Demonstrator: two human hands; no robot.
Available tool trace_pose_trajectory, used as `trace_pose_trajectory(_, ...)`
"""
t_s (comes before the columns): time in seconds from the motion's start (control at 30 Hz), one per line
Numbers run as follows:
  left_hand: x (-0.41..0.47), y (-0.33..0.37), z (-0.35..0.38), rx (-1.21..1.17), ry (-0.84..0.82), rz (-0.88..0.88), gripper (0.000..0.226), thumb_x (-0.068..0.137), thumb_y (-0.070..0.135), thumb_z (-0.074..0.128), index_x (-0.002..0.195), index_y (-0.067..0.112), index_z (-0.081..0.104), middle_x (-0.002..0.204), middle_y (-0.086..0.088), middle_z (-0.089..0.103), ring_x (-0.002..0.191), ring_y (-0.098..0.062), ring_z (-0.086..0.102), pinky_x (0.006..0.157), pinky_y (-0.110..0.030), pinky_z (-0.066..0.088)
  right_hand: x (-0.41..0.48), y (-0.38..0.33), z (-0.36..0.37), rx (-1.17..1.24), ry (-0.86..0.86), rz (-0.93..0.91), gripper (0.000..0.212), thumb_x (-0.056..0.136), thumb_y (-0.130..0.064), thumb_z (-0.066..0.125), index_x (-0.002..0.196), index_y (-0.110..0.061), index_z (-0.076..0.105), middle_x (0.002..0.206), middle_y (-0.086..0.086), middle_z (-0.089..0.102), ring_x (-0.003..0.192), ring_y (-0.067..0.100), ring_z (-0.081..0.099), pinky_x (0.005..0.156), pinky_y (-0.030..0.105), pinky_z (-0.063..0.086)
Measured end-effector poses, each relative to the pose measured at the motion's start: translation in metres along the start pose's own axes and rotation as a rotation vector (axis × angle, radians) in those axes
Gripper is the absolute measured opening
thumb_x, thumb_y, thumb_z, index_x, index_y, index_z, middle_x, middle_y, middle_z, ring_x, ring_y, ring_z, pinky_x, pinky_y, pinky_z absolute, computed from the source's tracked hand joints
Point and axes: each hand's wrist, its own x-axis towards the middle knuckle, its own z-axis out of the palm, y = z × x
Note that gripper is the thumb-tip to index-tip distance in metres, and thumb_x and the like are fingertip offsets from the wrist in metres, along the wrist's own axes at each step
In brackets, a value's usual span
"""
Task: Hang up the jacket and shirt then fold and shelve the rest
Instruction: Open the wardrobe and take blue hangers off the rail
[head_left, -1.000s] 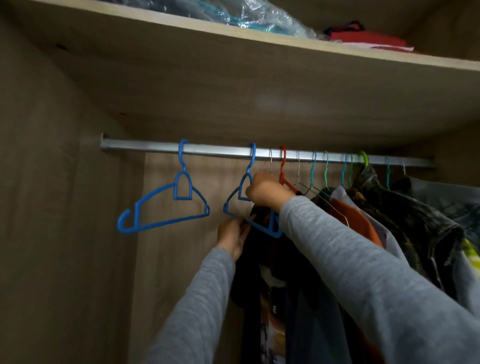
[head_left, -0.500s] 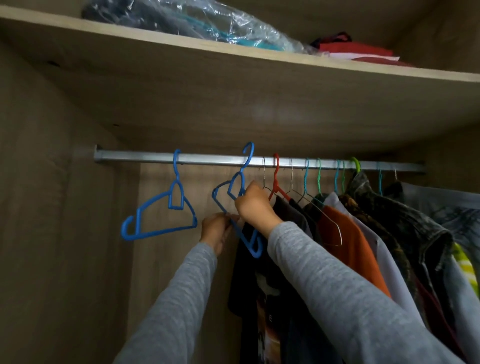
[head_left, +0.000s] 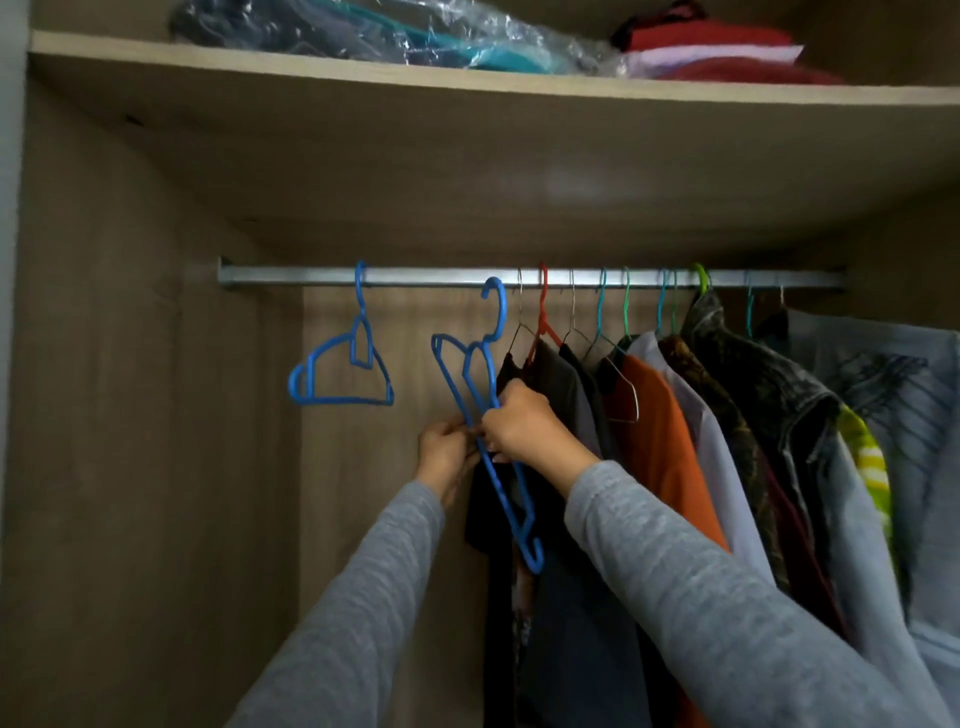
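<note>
Head view: both hands pinch the steeply tilted blue hanger (head_left: 514, 519) just below the rail (head_left: 426, 275) — the right hand (head_left: 519, 426) has its grip on the frame, the left hand (head_left: 444, 449) on the lower bar — likely readying it for a garment. Jacket and shirt are in neither hand; where they are I cannot tell.

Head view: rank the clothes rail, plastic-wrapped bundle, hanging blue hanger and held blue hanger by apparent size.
1. clothes rail, widest
2. plastic-wrapped bundle
3. held blue hanger and hanging blue hanger: unranked; same style, the held one looks bigger but is likely nearer the camera.
</note>
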Motion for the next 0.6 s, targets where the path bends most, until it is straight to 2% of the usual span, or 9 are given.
trace_pose_trajectory(0.1,-0.026,-0.003,0.000,0.052,0.012,0.028,0.026,0.092,-0.010,0.040,0.082,0.006,0.057,0.078,-0.010,0.061,0.052,-0.006,0.063,0.051,-0.016,0.053,-0.026,0.019,0.001,0.061,-0.009,-0.001,0.017,0.087,-0.008,0.053,0.098,-0.009,0.040,0.114,0.020,0.059,0.096,0.031,0.062,0.078,0.039,0.056)
trace_pose_trajectory(0.2,-0.050,-0.007,-0.003,0.111,0.064,0.043,0.017,0.090,-0.012,0.044,0.094,-0.001,0.056,0.080,-0.011,0.061,0.048,-0.004,0.063,0.050,-0.016,0.053,-0.055,0.035,0.001,0.092,-0.006,-0.003,0.013,0.087,-0.010,0.053,0.095,-0.008,0.043,0.109,0.020,0.060,0.097,0.035,0.063,0.081,0.046,0.055)
trace_pose_trajectory(0.3,-0.084,-0.008,-0.006,0.142,0.128,0.056,0.022,0.089,-0.014,0.045,0.107,-0.004,0.052,0.083,-0.011,0.062,0.057,-0.012,0.064,0.055,-0.020,0.055,-0.091,0.049,-0.008,0.164,-0.032,-0.018,0.007,0.093,-0.013,0.047,0.090,-0.009,0.041,0.102,0.021,0.059,0.089,0.033,0.060,0.083,0.050,0.053)
trace_pose_trajectory(0.37,-0.111,-0.008,-0.009,0.194,0.144,0.068,0.021,0.088,-0.015,0.047,0.106,-0.003,0.048,0.082,-0.010,0.061,0.063,-0.014,0.063,0.058,-0.020,0.055,-0.119,0.056,-0.016,0.195,-0.019,-0.078,0.010,0.096,-0.014,0.043,0.089,-0.007,0.041,0.096,0.018,0.058,0.087,0.032,0.059,0.078,0.042,0.050)
trace_pose_trajectory(0.43,-0.144,-0.013,-0.008,0.284,0.134,0.074,0.021,0.088,-0.014,0.050,0.103,-0.001,0.045,0.077,-0.009,0.059,0.055,-0.005,0.063,0.055,-0.015,0.053,-0.150,0.062,-0.028,0.188,0.021,-0.135,0.015,0.098,-0.014,0.042,0.087,-0.005,0.039,0.088,0.017,0.055,0.083,0.033,0.057,0.064,0.029,0.034)
trace_pose_trajectory(0.47,-0.169,-0.013,-0.005,0.343,0.129,0.068,0.019,0.088,-0.013,0.050,0.101,0.000,0.045,0.075,-0.008,0.057,0.051,0.000,0.062,0.055,-0.013,0.051,-0.168,0.066,-0.037,0.185,0.035,-0.161,0.016,0.098,-0.014,0.042,0.085,-0.004,0.038,0.086,0.021,0.055,0.083,0.035,0.056,0.060,0.028,0.027)
trace_pose_trajectory(0.53,-0.212,-0.019,0.000,0.452,0.121,0.062,0.016,0.088,-0.011,0.051,0.096,0.003,0.048,0.072,-0.005,0.054,0.055,-0.002,0.059,0.065,-0.019,0.052,-0.201,0.078,-0.048,0.177,0.037,-0.198,0.019,0.098,-0.016,0.043,0.083,-0.006,0.038,0.086,0.026,0.058,0.084,0.038,0.057,0.060,0.030,0.024)
trace_pose_trajectory(0.6,-0.251,-0.018,0.005,0.626,0.106,0.050,0.011,0.090,-0.003,0.053,0.099,0.005,0.053,0.079,-0.005,0.058,0.073,-0.011,0.058,0.078,-0.028,0.048,-0.231,0.089,-0.057,0.139,0.021,-0.202,0.022,0.098,-0.023,0.043,0.080,-0.011,0.038,0.079,0.018,0.055,0.078,0.037,0.056,0.062,0.034,0.031)
